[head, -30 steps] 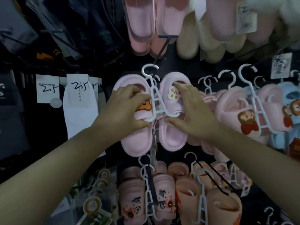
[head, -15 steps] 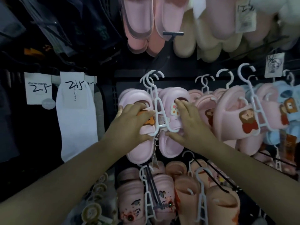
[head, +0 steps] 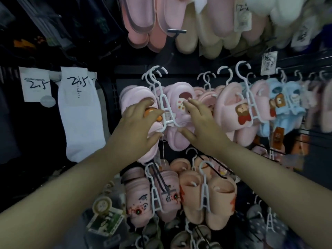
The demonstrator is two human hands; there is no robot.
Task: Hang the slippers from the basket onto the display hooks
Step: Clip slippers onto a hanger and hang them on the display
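- Pink slippers (head: 177, 142), a pair clipped on a white hanger (head: 166, 106), are hanging mid-rack against the dark display wall, with both hands on them.
- Left hand (head: 138, 128) is gripping the left slipper of the pair. Its fingers are curling over the strap beside an orange charm (head: 149, 112), and the thumb is pressing from underneath.
- Right hand (head: 199, 126) is holding the right slipper. Its fingers are reaching along the strap and the thumb is tucking in below, near the hanger's lower bar.
- Hanger's top hook is sitting among other white hooks. Cannot tell whether it is catching a display peg.
- Bear-patch slippers (head: 231, 108) are hanging just beside the pair, to the right.
- Peach slippers (head: 190, 200) are hanging on the row below.
- White socks (head: 80, 112) are hanging well apart, to the left.
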